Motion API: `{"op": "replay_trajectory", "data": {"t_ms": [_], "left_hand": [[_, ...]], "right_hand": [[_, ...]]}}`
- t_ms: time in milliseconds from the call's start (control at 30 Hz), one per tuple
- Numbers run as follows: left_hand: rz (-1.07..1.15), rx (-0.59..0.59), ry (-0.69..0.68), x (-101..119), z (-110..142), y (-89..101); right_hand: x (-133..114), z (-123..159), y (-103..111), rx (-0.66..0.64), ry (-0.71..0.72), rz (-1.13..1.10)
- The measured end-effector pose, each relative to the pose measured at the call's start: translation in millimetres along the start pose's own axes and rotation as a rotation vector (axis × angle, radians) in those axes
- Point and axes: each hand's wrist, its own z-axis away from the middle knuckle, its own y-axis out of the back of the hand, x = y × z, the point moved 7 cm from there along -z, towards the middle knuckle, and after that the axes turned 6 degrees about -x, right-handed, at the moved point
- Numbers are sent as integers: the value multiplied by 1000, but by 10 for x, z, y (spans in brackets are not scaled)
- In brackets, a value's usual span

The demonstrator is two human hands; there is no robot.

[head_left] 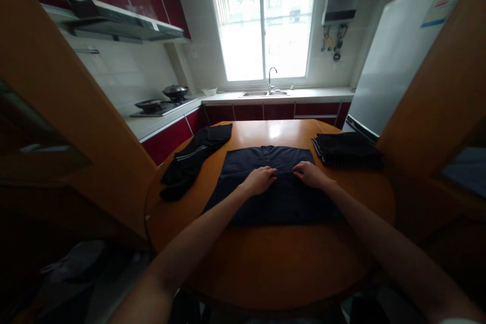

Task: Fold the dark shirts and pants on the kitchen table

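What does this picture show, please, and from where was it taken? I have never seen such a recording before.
There is no machine here, only a person with two bare hands. The single picture comes from a camera worn on that person's head, looking forward and down.

The left hand and right hand touch a dark blue garment, laid out on a table. Whether the fingers pinch the fabric, I cannot tell. To the left lies a black garment with pale stripes; to the right, a folded black pile. Beyond are a sink and a window.
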Motion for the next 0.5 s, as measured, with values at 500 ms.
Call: {"op": "replay_trajectory", "data": {"t_ms": [500], "left_hand": [[145,81,62,-131,-504,-429]], "right_hand": [[443,-174,-208,-122,59,-145]]}}
